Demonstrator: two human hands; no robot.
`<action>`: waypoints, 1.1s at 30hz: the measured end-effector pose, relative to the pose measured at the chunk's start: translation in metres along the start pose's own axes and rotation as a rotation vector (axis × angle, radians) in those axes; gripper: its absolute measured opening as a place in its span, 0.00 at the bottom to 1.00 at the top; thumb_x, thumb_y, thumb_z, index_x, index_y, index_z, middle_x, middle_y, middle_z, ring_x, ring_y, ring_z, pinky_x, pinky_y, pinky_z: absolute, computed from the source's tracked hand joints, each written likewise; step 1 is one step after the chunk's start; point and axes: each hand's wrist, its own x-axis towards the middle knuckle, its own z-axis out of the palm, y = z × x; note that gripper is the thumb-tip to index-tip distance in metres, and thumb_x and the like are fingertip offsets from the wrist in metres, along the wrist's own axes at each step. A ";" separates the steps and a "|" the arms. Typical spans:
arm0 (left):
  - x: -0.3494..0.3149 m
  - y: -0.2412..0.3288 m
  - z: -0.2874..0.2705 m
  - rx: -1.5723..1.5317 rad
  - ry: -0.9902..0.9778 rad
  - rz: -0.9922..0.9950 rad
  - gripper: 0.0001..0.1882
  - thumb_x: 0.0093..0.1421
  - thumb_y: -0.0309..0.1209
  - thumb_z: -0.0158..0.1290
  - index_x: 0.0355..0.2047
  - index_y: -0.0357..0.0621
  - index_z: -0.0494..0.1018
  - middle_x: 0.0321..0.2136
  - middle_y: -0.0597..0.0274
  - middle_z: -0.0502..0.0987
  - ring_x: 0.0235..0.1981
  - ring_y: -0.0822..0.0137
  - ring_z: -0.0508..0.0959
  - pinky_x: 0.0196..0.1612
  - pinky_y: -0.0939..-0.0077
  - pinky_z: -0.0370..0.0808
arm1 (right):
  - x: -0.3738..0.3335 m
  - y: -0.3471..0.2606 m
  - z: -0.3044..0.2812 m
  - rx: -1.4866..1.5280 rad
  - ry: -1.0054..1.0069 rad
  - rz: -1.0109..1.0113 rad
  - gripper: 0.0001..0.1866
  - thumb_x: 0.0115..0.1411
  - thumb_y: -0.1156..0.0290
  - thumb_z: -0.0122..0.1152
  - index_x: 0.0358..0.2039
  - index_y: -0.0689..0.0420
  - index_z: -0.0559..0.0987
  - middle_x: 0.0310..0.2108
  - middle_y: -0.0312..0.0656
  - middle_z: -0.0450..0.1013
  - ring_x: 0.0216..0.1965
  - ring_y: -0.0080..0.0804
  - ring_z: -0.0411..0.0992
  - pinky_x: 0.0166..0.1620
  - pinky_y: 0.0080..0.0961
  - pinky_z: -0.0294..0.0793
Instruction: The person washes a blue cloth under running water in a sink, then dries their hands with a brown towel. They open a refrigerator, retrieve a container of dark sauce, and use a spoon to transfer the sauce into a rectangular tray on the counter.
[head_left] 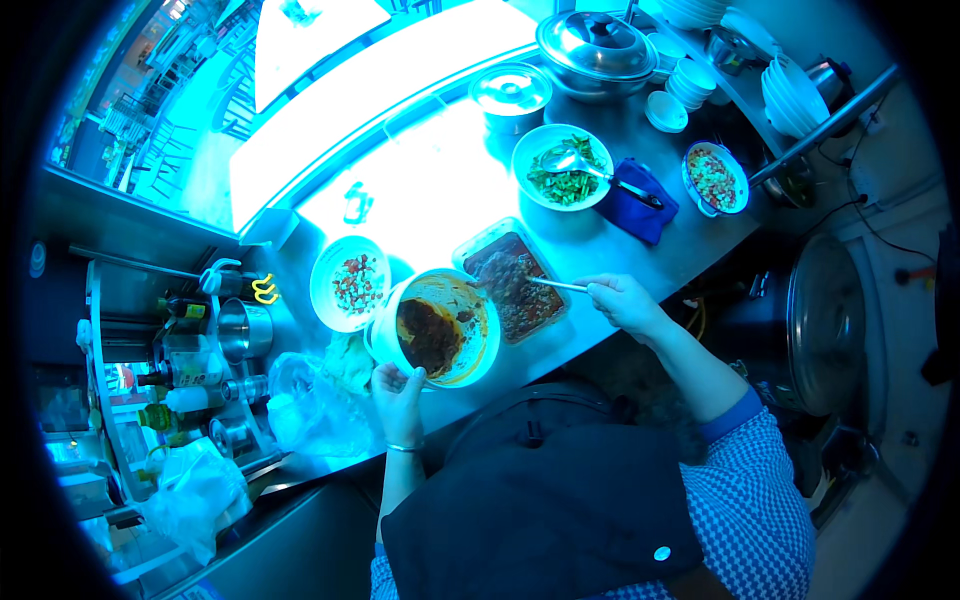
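Observation:
My left hand (398, 402) grips the rim of a white bowl or pot (484, 335), tilted toward the right. Dark reddish sauce (432, 338) lies in it and smears its inner wall. Beside it, on the counter, is a rectangular clear container (548, 328) filled with dark, chunky food (512, 285). My right hand (622, 303) is closed around the thin handle of a metal spoon (562, 285). The spoon's far end reaches into the food in the container and hardly shows.
A white bowl of diced food (352, 285) stands at the left. Farther off are a bowl of chopped greens (565, 185) with a serving spoon, a blue cloth (637, 203), another bowl of diced food (716, 180) and a lidded pot (598, 50). Plastic bags (315, 410) lie near left.

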 end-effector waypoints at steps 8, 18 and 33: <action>0.003 0.001 0.004 -0.027 -0.005 -0.015 0.20 0.46 0.24 0.58 0.37 0.40 0.61 0.26 0.69 0.64 0.27 0.79 0.64 0.32 0.87 0.64 | 0.013 0.053 0.016 -1.264 0.189 -0.773 0.19 0.50 0.74 0.48 0.45 0.60 0.68 0.26 0.43 0.68 0.25 0.35 0.69 0.26 0.27 0.69; 0.003 -0.001 0.001 -0.021 -0.007 -0.009 0.19 0.47 0.25 0.58 0.37 0.39 0.61 0.26 0.68 0.65 0.27 0.79 0.65 0.32 0.87 0.64 | -0.016 0.040 0.014 -1.133 0.325 -0.837 0.23 0.48 0.77 0.49 0.48 0.58 0.66 0.26 0.41 0.67 0.24 0.34 0.69 0.25 0.28 0.69; 0.003 0.007 0.007 -0.002 -0.047 0.020 0.17 0.48 0.25 0.57 0.36 0.39 0.62 0.26 0.68 0.67 0.27 0.79 0.67 0.31 0.87 0.66 | -0.008 0.040 0.058 -1.144 0.052 -0.995 0.22 0.48 0.76 0.50 0.47 0.57 0.67 0.19 0.38 0.63 0.19 0.32 0.66 0.21 0.25 0.67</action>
